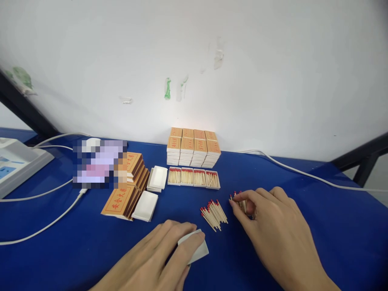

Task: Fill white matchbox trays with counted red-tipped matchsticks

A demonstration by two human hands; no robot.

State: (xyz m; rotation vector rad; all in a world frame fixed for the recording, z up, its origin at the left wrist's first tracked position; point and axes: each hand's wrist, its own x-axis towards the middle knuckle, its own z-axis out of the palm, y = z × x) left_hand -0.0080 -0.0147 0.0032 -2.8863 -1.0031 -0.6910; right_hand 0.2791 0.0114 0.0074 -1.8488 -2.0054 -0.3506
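My left hand [163,254] grips a small white matchbox tray [198,252], thumb and fingers around its edges, low over the blue table. At the right, my right hand [275,226] is closed with its fingertips on some red-tipped matches [235,195], which the fingers partly hide. Between the two hands lies a loose pile of matches [214,214], heads pointing away from me. Behind the pile, a row of several open trays filled with matches [194,178] stands side by side.
Finished-looking orange matchboxes [194,145] are stacked against the white wall. To the left are flattened orange sleeves [119,200], white trays in stacks [146,205], a blurred phone [101,163] with a white cable [71,206], and a white device [21,161]. Another cable [291,173] runs right.
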